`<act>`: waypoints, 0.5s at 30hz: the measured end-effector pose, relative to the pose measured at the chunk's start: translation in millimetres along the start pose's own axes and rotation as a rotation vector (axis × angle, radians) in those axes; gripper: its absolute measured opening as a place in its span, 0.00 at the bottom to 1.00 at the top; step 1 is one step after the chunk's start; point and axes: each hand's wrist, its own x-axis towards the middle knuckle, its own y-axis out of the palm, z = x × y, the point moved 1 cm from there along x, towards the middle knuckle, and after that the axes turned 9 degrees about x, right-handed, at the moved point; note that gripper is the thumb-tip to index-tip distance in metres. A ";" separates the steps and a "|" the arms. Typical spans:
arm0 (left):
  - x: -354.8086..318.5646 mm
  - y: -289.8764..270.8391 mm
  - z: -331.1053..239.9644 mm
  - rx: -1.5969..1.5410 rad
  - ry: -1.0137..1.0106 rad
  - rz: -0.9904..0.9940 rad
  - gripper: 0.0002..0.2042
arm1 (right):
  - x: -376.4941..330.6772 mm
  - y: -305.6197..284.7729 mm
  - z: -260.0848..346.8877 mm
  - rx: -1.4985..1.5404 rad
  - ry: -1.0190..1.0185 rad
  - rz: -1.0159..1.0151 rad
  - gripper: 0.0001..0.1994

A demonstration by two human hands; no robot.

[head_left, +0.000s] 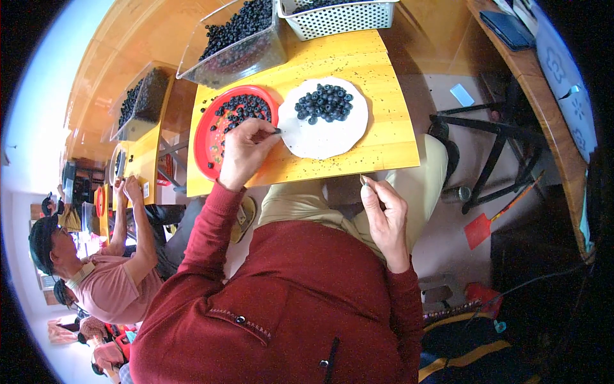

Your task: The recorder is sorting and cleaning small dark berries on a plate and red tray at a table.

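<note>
Though partly bare, white plate of berries

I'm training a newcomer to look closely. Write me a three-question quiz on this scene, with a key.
1. Choose one. Where is the red tray?
A. On the floor
B. Left of the white plate
C. On top of the white plate

2. True or false: the left hand is nearer the white plate than the right hand is.

3. Short answer: which two containers stand at the far end of the table?

Key
1. B
2. True
3. A clear bin and a white basket
</note>
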 end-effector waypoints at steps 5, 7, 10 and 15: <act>1.0 -32.1 22.9 0.334 -0.030 -0.008 0.09 | -1.4 -0.3 -2.5 0.007 0.017 -0.009 0.14; -0.7 -37.9 31.0 0.366 -0.033 -0.029 0.09 | -1.4 -0.2 -3.4 0.008 0.023 -0.004 0.14; 0.6 -34.1 29.2 0.389 0.002 -0.088 0.10 | -1.5 2.0 -5.7 0.013 0.022 -0.006 0.14; 17.8 6.3 -9.9 0.369 0.223 -0.040 0.10 | -3.1 3.2 -2.1 0.028 0.014 -0.013 0.13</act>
